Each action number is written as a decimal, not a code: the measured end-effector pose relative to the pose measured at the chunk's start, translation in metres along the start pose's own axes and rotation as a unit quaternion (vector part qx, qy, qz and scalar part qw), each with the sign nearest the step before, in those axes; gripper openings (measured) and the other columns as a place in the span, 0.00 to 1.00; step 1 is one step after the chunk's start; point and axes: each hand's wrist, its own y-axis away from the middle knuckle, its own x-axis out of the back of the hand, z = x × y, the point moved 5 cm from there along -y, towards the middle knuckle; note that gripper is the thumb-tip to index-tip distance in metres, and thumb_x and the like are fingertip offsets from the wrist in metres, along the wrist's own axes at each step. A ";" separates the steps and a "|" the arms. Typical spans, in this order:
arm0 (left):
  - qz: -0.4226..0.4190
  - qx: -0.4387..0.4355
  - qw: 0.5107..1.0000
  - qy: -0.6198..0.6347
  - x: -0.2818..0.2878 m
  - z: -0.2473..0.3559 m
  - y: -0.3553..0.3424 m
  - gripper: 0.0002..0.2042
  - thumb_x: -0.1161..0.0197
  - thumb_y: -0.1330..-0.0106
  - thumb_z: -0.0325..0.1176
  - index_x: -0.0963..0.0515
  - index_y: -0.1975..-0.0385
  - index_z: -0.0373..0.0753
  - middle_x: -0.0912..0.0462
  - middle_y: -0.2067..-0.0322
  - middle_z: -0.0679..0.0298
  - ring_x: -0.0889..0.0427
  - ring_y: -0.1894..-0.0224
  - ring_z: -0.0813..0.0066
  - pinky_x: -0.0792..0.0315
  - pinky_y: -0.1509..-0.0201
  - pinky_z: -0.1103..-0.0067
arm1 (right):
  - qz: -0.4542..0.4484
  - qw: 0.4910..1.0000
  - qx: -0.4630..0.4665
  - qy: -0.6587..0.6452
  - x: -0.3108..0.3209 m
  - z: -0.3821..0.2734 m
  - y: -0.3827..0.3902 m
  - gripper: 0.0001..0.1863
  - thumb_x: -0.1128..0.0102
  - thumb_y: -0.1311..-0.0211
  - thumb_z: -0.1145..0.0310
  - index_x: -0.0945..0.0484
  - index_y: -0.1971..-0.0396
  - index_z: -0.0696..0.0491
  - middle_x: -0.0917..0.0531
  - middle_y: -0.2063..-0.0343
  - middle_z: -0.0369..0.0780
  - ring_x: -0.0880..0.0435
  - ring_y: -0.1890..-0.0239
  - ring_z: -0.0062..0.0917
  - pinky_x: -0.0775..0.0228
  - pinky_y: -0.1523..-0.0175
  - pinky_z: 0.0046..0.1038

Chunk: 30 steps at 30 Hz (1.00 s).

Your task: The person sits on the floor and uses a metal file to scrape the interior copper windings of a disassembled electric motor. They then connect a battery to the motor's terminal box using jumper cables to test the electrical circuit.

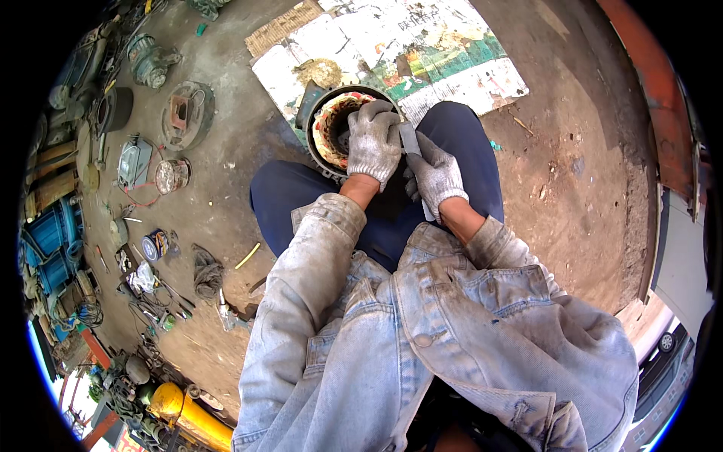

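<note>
Between my knees stands an electric motor stator (309, 134) in a dark round housing, its bore facing up. A ring of copper windings (325, 114) with pale and red wrapping lines the inside. My left hand (375, 143), in a dirty grey-white knit glove, is closed over the right edge of this ring, its fingertips bent toward the bore and partly hidden. Just right of the housing, my right hand (437, 175), gloved alike, is closed around a long flat grey strip (410, 140). The strip's lower end shows below that hand; its material is unclear.
Flattened printed cardboard (452, 56) lies beyond the stator. Along the left are motor parts (187, 113), a metal box (135, 162), a paint-stained can (173, 175), a round tin (155, 245), a dark rag (207, 271) and scattered tools. A yellow cylinder (192, 418) lies lower left.
</note>
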 end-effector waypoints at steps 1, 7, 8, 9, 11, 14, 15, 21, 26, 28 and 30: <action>0.000 0.003 1.000 0.000 0.001 0.000 -0.001 0.06 0.33 0.40 0.27 0.15 0.64 0.41 0.18 0.50 0.60 0.24 0.46 0.49 0.28 0.41 0.59 | -0.001 1.000 -0.011 -0.010 0.000 0.002 0.000 0.28 0.46 0.28 0.71 0.27 0.29 0.48 0.18 0.76 0.38 0.23 0.84 0.20 0.29 0.78 0.26; -0.008 0.018 1.000 -0.006 0.001 0.001 -0.003 0.06 0.31 0.42 0.27 0.14 0.65 0.41 0.18 0.50 0.59 0.23 0.47 0.49 0.27 0.41 0.60 | -0.007 1.000 0.012 -0.012 -0.002 -0.001 -0.007 0.27 0.46 0.28 0.73 0.27 0.29 0.49 0.19 0.77 0.37 0.23 0.85 0.20 0.29 0.80 0.26; 0.002 0.016 1.000 0.011 0.000 -0.001 0.001 0.06 0.31 0.42 0.27 0.14 0.65 0.41 0.18 0.50 0.59 0.23 0.47 0.50 0.26 0.41 0.60 | -0.002 1.000 -0.005 0.001 -0.002 0.002 -0.003 0.27 0.46 0.28 0.73 0.27 0.29 0.49 0.19 0.77 0.37 0.23 0.85 0.20 0.30 0.80 0.26; 0.005 0.014 1.000 0.005 -0.001 -0.001 0.003 0.06 0.31 0.42 0.26 0.14 0.66 0.40 0.18 0.51 0.59 0.22 0.47 0.51 0.26 0.41 0.61 | -0.013 1.000 -0.010 -0.009 -0.004 0.000 -0.005 0.27 0.46 0.28 0.72 0.27 0.29 0.49 0.18 0.77 0.37 0.23 0.85 0.20 0.29 0.80 0.27; 0.018 0.013 1.000 0.019 -0.002 -0.001 0.001 0.05 0.31 0.42 0.26 0.15 0.66 0.40 0.18 0.52 0.58 0.21 0.48 0.51 0.26 0.41 0.61 | -0.028 0.999 -0.023 -0.026 -0.001 -0.003 -0.010 0.28 0.46 0.28 0.72 0.27 0.29 0.49 0.18 0.77 0.37 0.22 0.84 0.20 0.29 0.79 0.27; 0.015 0.021 0.999 0.019 -0.002 -0.002 -0.002 0.05 0.31 0.43 0.26 0.15 0.67 0.39 0.18 0.53 0.58 0.21 0.49 0.51 0.26 0.41 0.61 | -0.011 1.000 -0.004 -0.026 -0.004 0.002 -0.013 0.27 0.46 0.28 0.72 0.27 0.29 0.48 0.16 0.75 0.37 0.23 0.84 0.20 0.29 0.79 0.26; 0.015 0.020 1.000 0.019 -0.004 0.000 0.000 0.05 0.31 0.43 0.26 0.15 0.67 0.39 0.17 0.53 0.58 0.21 0.49 0.51 0.26 0.42 0.61 | 0.002 1.000 0.007 -0.021 -0.003 0.004 -0.009 0.27 0.46 0.28 0.72 0.26 0.29 0.48 0.16 0.74 0.37 0.23 0.84 0.19 0.29 0.79 0.26; 0.039 0.011 0.999 0.001 -0.007 -0.002 -0.004 0.03 0.32 0.43 0.26 0.16 0.69 0.40 0.18 0.55 0.58 0.21 0.51 0.50 0.26 0.43 0.60 | -0.034 0.997 -0.026 -0.070 -0.002 -0.011 -0.017 0.21 0.45 0.26 0.71 0.23 0.36 0.54 0.19 0.75 0.36 0.25 0.84 0.19 0.32 0.80 0.24; 0.010 0.088 0.996 -0.020 -0.006 0.012 -0.004 0.02 0.33 0.43 0.26 0.18 0.71 0.40 0.20 0.53 0.57 0.23 0.50 0.48 0.25 0.44 0.58 | -0.074 0.983 -0.049 -0.158 0.003 0.000 -0.013 0.19 0.43 0.25 0.69 0.22 0.38 0.54 0.17 0.73 0.35 0.23 0.81 0.18 0.30 0.77 0.23; 0.056 0.077 0.995 -0.004 -0.010 0.006 -0.004 0.01 0.34 0.42 0.27 0.18 0.71 0.40 0.20 0.53 0.59 0.23 0.50 0.48 0.26 0.44 0.58 | -0.068 0.978 -0.048 -0.190 0.008 0.004 -0.014 0.19 0.43 0.25 0.69 0.22 0.38 0.55 0.17 0.72 0.34 0.23 0.80 0.18 0.30 0.76 0.22; 0.053 0.087 0.994 0.025 -0.011 -0.010 -0.001 0.03 0.34 0.40 0.32 0.15 0.70 0.42 0.19 0.53 0.60 0.25 0.48 0.47 0.28 0.42 0.58 | -0.065 0.970 -0.048 -0.231 0.012 0.003 -0.013 0.19 0.43 0.24 0.70 0.24 0.37 0.57 0.17 0.71 0.35 0.23 0.78 0.18 0.30 0.75 0.22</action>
